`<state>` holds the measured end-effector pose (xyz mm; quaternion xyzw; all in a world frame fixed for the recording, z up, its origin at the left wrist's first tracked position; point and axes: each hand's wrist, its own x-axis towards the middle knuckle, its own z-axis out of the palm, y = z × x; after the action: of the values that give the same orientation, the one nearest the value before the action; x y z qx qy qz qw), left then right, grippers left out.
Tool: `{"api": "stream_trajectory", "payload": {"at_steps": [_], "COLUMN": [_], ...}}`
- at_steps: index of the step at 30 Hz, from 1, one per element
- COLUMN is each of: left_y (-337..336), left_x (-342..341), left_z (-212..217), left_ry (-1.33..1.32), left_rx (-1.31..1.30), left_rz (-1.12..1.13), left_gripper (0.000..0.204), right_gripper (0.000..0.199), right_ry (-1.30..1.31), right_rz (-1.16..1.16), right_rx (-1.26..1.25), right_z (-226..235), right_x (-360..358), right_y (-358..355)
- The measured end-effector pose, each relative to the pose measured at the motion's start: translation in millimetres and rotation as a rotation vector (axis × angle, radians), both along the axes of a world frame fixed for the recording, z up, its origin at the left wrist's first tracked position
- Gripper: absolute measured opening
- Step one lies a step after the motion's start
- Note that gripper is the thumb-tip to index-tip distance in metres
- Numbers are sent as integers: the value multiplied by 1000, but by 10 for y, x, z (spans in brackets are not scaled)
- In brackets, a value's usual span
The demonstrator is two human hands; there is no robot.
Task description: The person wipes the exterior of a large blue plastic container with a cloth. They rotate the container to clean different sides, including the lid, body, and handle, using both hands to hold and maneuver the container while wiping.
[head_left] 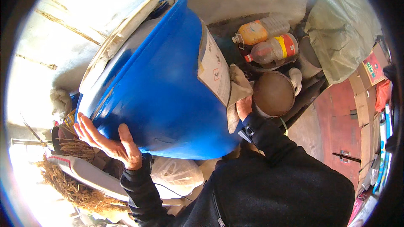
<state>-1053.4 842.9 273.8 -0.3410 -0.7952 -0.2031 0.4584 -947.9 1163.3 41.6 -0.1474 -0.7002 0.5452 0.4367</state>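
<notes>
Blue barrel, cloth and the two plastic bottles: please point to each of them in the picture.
Blue barrel (164, 88), head view, on its curved side wall.
Cloth (239, 86), head view, on the fold beside the barrel's label.
Bottles (269, 49), head view, on the body of the lower bottle.

Left hand (110, 141) open, palm up, fingers spread, wrist bent back. Right hand (244, 107) raised farther forward, mostly hidden, grip unclear. Both forearms in black sleeves, rising from the lower edge.

Fingers of the right hand (244, 107) hidden behind the blue barrel (164, 88) and grey cloth (237, 94), barrel's base beneath the left hand (110, 141) concealed, barrel's inside unseen, straw (71, 185) left of it washed out by glare
</notes>
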Motion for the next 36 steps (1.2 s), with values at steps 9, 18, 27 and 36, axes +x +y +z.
{"api": "stream_trajectory", "payload": {"at_steps": [9,18,27,36], "left_y": [95,217,287,267], "left_x": [77,58,88,116], "left_z": [25,-72,-79,-40], "left_ry": [-34,-202,-194,-176], "left_rx": [8,217,244,187], "left_rz": [42,-120,-91,-101], "left_gripper": [91,96,95,86], "right_gripper": [60,80,84,59], "right_ry": [212,135,-664,320], "right_rz": [274,367,-9,374], "right_rx": [-151,-270,-546,-651], "right_z": [796,-696,-2512,-648], "right_x": [-916,-716,751,-126], "right_y": [549,844,55,432]}}
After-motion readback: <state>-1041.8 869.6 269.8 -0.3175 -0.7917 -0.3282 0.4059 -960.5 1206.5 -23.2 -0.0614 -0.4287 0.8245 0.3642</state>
